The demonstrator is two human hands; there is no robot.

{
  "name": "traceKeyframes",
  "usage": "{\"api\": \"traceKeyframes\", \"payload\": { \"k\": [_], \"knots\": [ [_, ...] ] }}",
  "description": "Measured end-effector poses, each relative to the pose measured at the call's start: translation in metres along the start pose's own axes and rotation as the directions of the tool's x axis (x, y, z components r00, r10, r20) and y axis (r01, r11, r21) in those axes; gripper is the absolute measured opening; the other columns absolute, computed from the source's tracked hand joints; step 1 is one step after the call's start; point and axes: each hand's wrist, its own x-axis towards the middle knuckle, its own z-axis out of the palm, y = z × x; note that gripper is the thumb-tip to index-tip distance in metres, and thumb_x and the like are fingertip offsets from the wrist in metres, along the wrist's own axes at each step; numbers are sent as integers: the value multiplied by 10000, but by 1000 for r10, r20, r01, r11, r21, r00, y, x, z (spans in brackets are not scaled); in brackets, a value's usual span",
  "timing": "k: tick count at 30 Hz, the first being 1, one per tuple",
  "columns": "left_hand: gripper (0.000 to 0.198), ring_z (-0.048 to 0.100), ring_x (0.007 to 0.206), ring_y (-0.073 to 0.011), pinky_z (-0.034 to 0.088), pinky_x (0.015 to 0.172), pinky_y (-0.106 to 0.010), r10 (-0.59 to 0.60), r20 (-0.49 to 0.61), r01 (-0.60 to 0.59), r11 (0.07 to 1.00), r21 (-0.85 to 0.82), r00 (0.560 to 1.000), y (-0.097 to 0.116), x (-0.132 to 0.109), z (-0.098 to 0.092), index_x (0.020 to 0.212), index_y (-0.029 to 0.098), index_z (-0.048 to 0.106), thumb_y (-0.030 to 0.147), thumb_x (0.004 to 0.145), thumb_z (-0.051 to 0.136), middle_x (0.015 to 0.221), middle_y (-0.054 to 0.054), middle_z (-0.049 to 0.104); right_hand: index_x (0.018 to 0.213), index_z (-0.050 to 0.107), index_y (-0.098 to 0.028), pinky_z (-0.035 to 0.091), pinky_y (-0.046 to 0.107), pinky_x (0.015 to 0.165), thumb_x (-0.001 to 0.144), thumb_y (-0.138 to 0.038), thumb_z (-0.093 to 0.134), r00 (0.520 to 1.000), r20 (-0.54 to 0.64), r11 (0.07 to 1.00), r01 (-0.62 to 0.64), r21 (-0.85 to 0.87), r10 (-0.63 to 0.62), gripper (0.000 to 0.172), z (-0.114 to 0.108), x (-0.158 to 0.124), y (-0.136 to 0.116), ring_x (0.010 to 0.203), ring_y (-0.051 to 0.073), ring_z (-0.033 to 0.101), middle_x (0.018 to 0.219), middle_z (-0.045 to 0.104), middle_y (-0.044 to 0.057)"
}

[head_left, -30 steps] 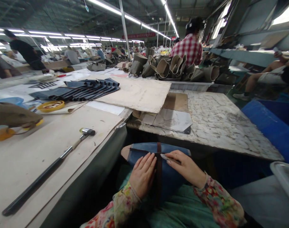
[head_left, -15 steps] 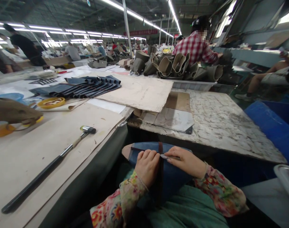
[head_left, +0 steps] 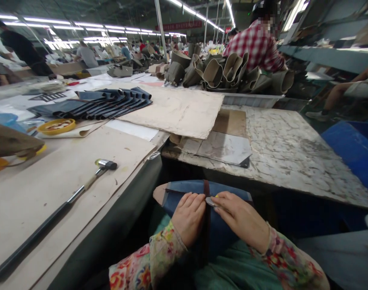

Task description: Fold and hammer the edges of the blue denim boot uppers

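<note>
On my lap lies a blue leather piece (head_left: pixel 224 186) over a long, tapered form with a tan tip (head_left: pixel 160 194). A dark brown strip (head_left: pixel 206 187) crosses the piece, and a thin dark line runs lengthwise along it. My left hand (head_left: pixel 190 217) rests on the leather left of the strip, its fingers extended side by side. Between the thumb and fingers of my right hand (head_left: pixel 240 217) is a small tool with a flat, rounded grey blade (head_left: pixel 211 201) and a bit of yellow. The blade's end touches the leather at the strip, beside my left fingertips. My right palm hides the tool's handle.
A long-handled hammer (head_left: pixel 81 193) lies on the left table (head_left: pixel 117 141). Behind it are a yellow dish (head_left: pixel 57 126) and overlapping blue leather pieces (head_left: pixel 111 102). Grey-brown boot-like pieces (head_left: pixel 214 72) fill a bin at the back. Blue bins (head_left: pixel 353 149) stand right; a person (head_left: pixel 250 46) works behind.
My right hand has turned slightly, so more of the grey blade and some yellow show. My left hand keeps its place on the leather. The whole view has shifted a little.
</note>
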Motion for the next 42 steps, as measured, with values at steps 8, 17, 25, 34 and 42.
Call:
{"api": "traceKeyframes", "payload": {
  "k": [8,17,25,34,42],
  "knots": [
    [286,486,1076,-169,276,999,-341,-23,-20,23,999,-38,1000,-1,-2,1,1118,187,533,194,863,403,1163,-19,581,1105,574,-180,479,395,824,879,-173,411,993,-115,979,11,-204,-36,279,11,5,-1,921,211,521,998,580,65],
    [296,488,1096,-171,224,1014,-354,-54,-174,60,998,27,983,-15,-21,-5,1149,214,535,204,883,405,1177,5,590,1064,607,-205,456,355,879,862,-162,454,948,-194,953,207,-222,-252,257,2,2,4,973,183,525,1047,611,54],
    [320,484,1107,-165,256,1004,-346,-85,-160,95,994,57,983,-17,-25,-9,1176,209,527,229,896,374,1176,-16,586,1022,628,-207,459,346,867,845,-146,484,949,-155,948,240,-209,-274,237,16,18,-9,945,181,529,1014,627,42],
    [324,488,1097,-180,236,993,-339,-140,-149,151,986,65,979,-37,-36,-25,1166,188,538,204,888,374,1169,-27,593,1014,634,-202,453,338,877,856,-144,463,950,-122,945,262,-195,-288,240,33,41,-30,952,179,518,1022,626,43],
    [299,516,1053,-174,278,961,-350,-227,-192,247,965,85,955,-57,-52,-37,1115,195,566,201,880,381,1126,-30,616,1027,624,-202,436,320,893,874,-145,431,948,-57,937,298,-180,-312,252,45,69,-55,974,184,492,1039,612,33]
  ]
}}
